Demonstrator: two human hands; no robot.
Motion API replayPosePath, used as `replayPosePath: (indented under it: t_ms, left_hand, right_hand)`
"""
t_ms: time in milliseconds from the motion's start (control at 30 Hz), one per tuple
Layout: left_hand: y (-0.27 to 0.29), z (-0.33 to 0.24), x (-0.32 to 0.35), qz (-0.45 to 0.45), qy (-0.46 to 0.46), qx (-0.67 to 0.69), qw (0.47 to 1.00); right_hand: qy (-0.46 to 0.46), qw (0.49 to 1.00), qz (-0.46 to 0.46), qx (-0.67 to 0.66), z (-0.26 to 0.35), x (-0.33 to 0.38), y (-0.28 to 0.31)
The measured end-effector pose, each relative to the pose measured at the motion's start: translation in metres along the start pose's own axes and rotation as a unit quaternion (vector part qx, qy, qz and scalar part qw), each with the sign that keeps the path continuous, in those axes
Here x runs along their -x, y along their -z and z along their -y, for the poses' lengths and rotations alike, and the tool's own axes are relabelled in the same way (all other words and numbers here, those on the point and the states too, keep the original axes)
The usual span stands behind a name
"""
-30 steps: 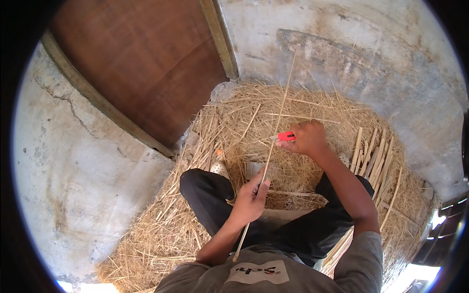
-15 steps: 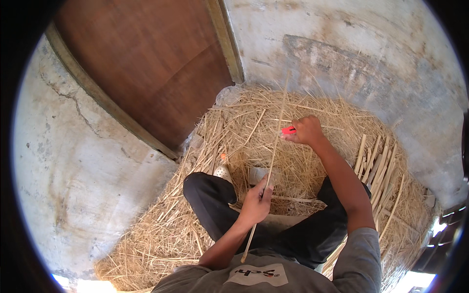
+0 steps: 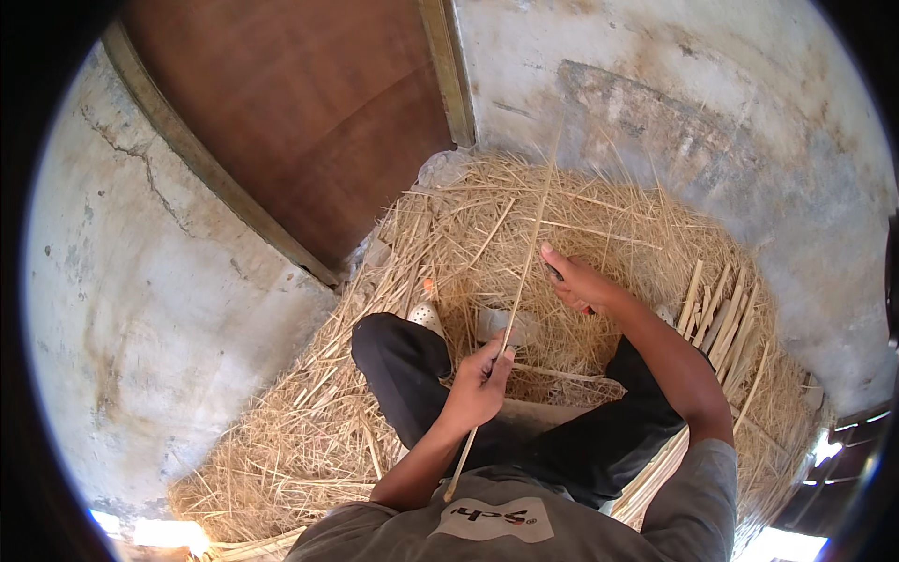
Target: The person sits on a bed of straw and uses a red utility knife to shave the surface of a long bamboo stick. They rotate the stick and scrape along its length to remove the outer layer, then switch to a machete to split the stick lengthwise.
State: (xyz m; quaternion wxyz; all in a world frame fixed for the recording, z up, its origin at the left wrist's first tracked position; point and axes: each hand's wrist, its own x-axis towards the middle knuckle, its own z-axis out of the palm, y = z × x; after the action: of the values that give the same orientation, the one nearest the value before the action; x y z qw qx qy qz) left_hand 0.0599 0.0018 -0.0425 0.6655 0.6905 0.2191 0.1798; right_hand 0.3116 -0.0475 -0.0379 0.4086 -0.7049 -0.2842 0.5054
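Heaped shavings (image 3: 290, 459) and cut strips (image 3: 729, 328) suggest a rough workshop.

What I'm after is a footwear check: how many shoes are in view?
2. One pale shoe is beside the left knee; another shoe, partly hidden, shows just beyond the right forearm. Others could be buried in the straw.

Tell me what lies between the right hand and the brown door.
Head view: the long thin strip crosses there, over loose straw-like shavings.
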Motion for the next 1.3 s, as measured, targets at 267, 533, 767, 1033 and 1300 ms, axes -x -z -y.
replayPosePath:
  t_ms: [267,533,767,1033,1300]
  left_hand:
    - [0.001,0.014,-0.005,-0.023,-0.025,-0.037,0.999]
    - [-0.015,0.009,0.008,-0.005,-0.014,-0.063,0.998]
    - [-0.009,0.012,0.018,-0.007,0.001,-0.149,0.989]
    - [0.004,0.029,0.021,0.001,-0.020,-0.109,0.994]
    - [0.020,0.009,0.017,0.036,0.017,-0.037,0.999]
  right_hand:
    - [0.211,0.906,-0.222,0.292,-0.018,-0.009,-0.007]
    - [0.379,0.632,-0.386,0.555,-0.021,-0.024,0.025]
    - [0.303,0.774,-0.306,0.464,-0.032,-0.027,0.005]
    - [0.218,0.943,-0.115,0.222,-0.030,-0.024,-0.009]
    - [0.048,0.998,0.039,-0.023,-0.014,-0.011,-0.010]
